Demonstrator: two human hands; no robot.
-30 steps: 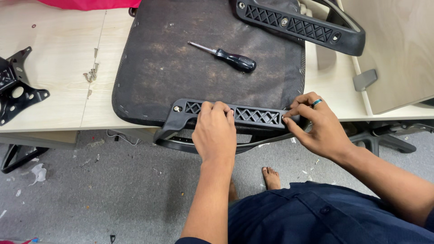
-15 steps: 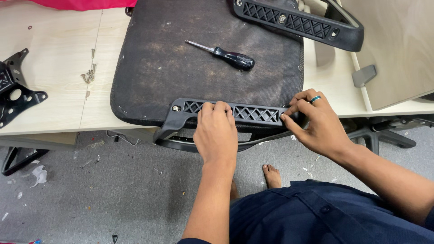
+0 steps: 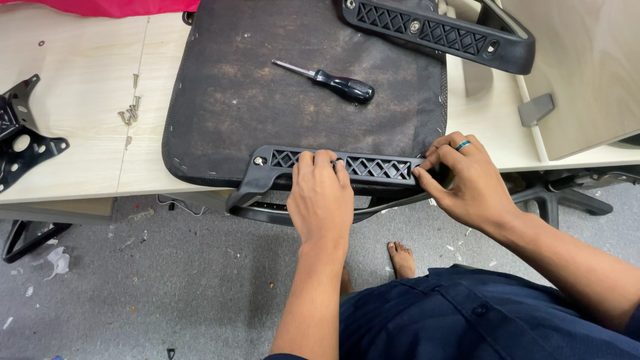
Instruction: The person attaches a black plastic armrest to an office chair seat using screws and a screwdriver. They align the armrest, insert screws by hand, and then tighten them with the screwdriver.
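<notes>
An upturned chair seat with dark fabric underside lies on the wooden table. A black plastic armrest with a lattice pattern rests along its near edge. My left hand presses flat on the armrest's middle. My right hand, wearing a teal ring, pinches the armrest's right end with its fingertips. One screw sits in the armrest's left end. A black-handled screwdriver lies on the seat beyond my hands.
A second black armrest is fixed on the seat's far edge. Loose screws lie on the table to the left, by a black metal bracket. A chair base stands on the grey floor at right.
My right hand's fingers have shifted slightly at the armrest's right end. My left hand stays pressed on the armrest. The view has drifted a little.
</notes>
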